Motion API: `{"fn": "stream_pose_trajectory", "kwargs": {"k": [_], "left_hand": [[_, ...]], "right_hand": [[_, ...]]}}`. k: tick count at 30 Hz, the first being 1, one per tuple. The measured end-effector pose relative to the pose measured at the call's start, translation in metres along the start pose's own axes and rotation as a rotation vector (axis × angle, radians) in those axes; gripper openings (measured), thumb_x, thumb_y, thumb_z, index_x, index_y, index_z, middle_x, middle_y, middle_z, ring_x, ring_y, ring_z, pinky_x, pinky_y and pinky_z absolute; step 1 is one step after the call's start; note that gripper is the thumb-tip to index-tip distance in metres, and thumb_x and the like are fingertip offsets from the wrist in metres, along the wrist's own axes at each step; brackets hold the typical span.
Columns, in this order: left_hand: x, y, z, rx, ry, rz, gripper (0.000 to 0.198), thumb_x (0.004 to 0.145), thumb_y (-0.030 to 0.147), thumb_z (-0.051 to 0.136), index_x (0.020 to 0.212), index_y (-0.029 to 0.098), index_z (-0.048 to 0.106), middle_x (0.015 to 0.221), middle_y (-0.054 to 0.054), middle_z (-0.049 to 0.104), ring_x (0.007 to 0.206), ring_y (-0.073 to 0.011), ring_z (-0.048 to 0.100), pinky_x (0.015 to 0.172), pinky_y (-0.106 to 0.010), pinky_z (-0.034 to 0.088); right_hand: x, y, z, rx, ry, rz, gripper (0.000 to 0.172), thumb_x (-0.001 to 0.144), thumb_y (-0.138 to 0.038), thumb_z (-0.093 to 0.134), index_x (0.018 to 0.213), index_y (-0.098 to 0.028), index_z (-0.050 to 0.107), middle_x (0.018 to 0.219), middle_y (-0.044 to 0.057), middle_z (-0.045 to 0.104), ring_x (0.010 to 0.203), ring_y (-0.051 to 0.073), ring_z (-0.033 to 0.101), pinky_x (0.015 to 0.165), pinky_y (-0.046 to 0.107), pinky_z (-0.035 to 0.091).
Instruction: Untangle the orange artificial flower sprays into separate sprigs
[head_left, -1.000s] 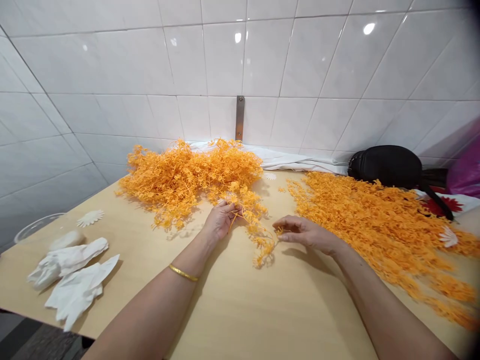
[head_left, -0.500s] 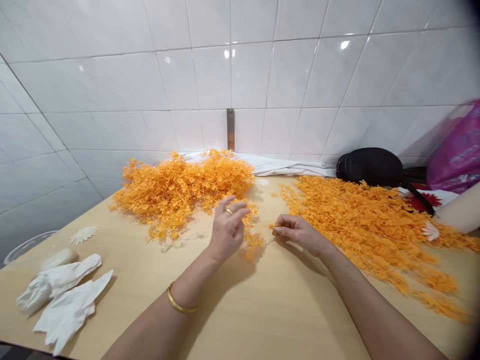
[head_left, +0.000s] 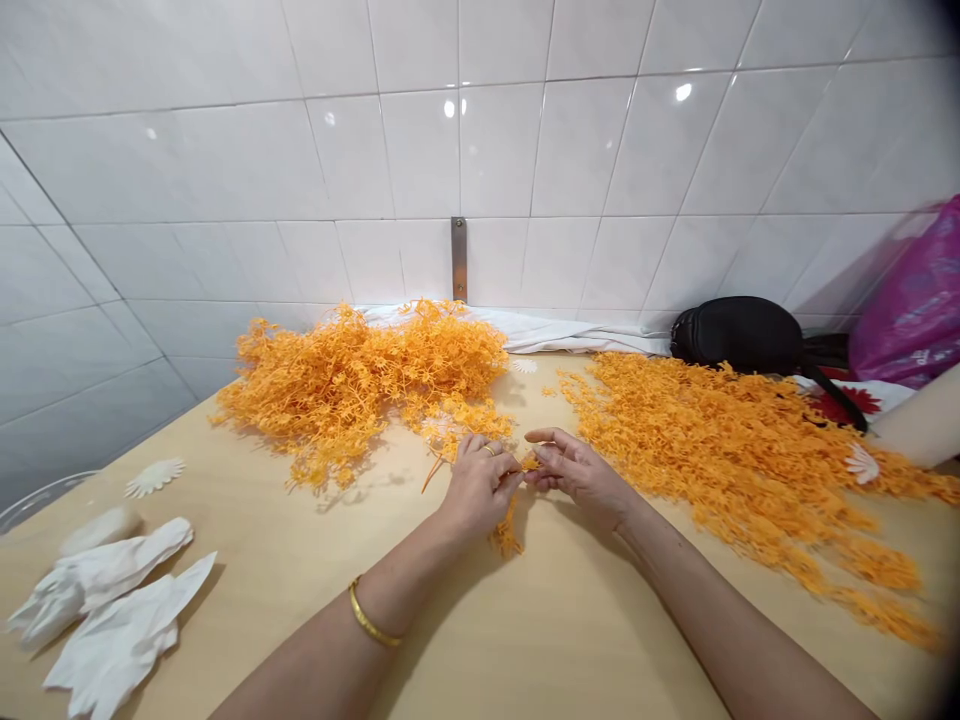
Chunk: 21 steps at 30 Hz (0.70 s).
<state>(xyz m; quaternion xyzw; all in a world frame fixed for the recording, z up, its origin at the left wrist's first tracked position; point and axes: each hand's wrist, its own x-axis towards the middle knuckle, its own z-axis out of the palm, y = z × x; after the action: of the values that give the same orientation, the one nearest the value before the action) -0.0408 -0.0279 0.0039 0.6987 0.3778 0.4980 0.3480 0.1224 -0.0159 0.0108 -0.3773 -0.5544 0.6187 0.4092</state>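
Note:
My left hand (head_left: pixel 484 485), with a ring and a gold bangle, is closed on an orange artificial flower sprig (head_left: pixel 508 530). Part of the sprig hangs below the fingers, and an orange stem pokes out on their left. My right hand (head_left: pixel 574 475) meets it from the right. Its fingertips pinch a small orange flower bit (head_left: pixel 531 462) against the left fingers, while the index finger is raised. Just where the two pieces touch is hidden by the fingers. Behind my left hand rises a bushy pile of orange sprigs (head_left: pixel 360 375).
A flat spread of orange sprigs (head_left: pixel 720 450) covers the table's right side. Beyond it are a black pouch (head_left: pixel 739 335) and a purple bag (head_left: pixel 907 300). Crumpled white tissues (head_left: pixel 127 640) and a white petal piece (head_left: pixel 155 477) lie at left. White cloth (head_left: pixel 577 332) runs along the tiled wall.
My left hand has moved right and down from a spread pose and closed on the sprig. My right hand has shifted slightly left, its index finger lifting. The two hands now meet.

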Motion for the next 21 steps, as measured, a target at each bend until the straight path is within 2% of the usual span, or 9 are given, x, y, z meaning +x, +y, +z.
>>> {"fn": "stream_pose_trajectory", "kwargs": {"k": [2,4,7,9,13,16,19,21], "left_hand": [[0.000,-0.001,0.001,-0.035,0.013,-0.008,0.017,0.064,0.018,0.061,0.048,0.023,0.058,0.054,-0.005,0.042,0.075,-0.0229,0.040,0.087,-0.039,0.025],[0.000,-0.002,0.001,-0.054,0.029,-0.021,0.018,0.063,0.016,0.061,0.047,0.023,0.057,0.054,-0.004,0.041,0.073,-0.0218,0.039,0.085,-0.037,0.026],[0.000,0.001,0.002,-0.066,0.054,-0.040,0.022,0.063,0.013,0.060,0.044,0.022,0.054,0.053,-0.004,0.041,0.071,-0.0204,0.039,0.082,-0.035,0.029],[0.000,0.003,0.001,-0.109,0.050,-0.060,0.024,0.062,0.013,0.061,0.042,0.022,0.053,0.052,-0.003,0.040,0.069,-0.0196,0.039,0.078,-0.033,0.031],[0.000,0.008,0.002,-0.211,0.022,-0.099,0.023,0.063,0.015,0.063,0.042,0.020,0.055,0.050,-0.003,0.043,0.063,-0.0169,0.040,0.067,-0.028,0.034],[0.001,0.012,0.001,-0.260,-0.046,-0.141,0.022,0.066,0.016,0.059,0.045,0.018,0.057,0.050,-0.002,0.046,0.058,-0.0135,0.041,0.060,-0.025,0.035],[0.002,0.014,-0.003,-0.352,-0.076,-0.197,0.015,0.067,0.017,0.058,0.052,0.015,0.061,0.054,-0.001,0.051,0.057,-0.0108,0.044,0.058,-0.023,0.035],[0.002,0.012,-0.006,-0.401,-0.044,-0.246,0.010,0.067,0.019,0.059,0.059,0.014,0.062,0.059,-0.001,0.053,0.058,-0.0100,0.046,0.058,-0.023,0.035]], "right_hand": [[0.000,0.000,0.003,-0.033,0.009,0.000,0.039,0.068,-0.040,0.062,0.100,-0.020,0.053,0.069,-0.001,0.058,0.064,0.011,0.055,0.059,0.024,0.040],[0.000,0.001,0.007,-0.084,-0.035,-0.021,0.036,0.067,-0.038,0.064,0.096,-0.018,0.056,0.068,-0.001,0.058,0.061,0.010,0.052,0.058,0.023,0.039],[-0.001,0.001,0.015,-0.112,-0.080,-0.093,0.023,0.068,-0.038,0.062,0.078,-0.016,0.061,0.063,-0.003,0.055,0.057,0.008,0.048,0.057,0.021,0.038],[-0.002,0.002,0.020,-0.079,-0.046,-0.111,0.025,0.069,-0.040,0.060,0.068,-0.016,0.061,0.060,-0.002,0.055,0.057,0.009,0.049,0.058,0.022,0.040],[-0.001,0.004,0.025,0.041,-0.011,-0.029,0.030,0.067,-0.045,0.060,0.066,-0.016,0.061,0.064,0.001,0.061,0.060,0.012,0.056,0.063,0.026,0.045],[0.002,0.005,0.026,0.114,-0.001,0.022,0.028,0.065,-0.043,0.063,0.065,-0.016,0.059,0.061,0.002,0.062,0.056,0.013,0.058,0.059,0.026,0.046],[0.008,0.002,0.018,0.242,0.128,0.088,0.025,0.067,-0.041,0.062,0.063,-0.017,0.056,0.055,0.002,0.060,0.049,0.013,0.057,0.052,0.026,0.047],[0.012,-0.003,0.006,0.282,0.255,0.108,0.024,0.069,-0.039,0.058,0.062,-0.017,0.054,0.053,0.002,0.059,0.046,0.013,0.055,0.052,0.028,0.047]]}}
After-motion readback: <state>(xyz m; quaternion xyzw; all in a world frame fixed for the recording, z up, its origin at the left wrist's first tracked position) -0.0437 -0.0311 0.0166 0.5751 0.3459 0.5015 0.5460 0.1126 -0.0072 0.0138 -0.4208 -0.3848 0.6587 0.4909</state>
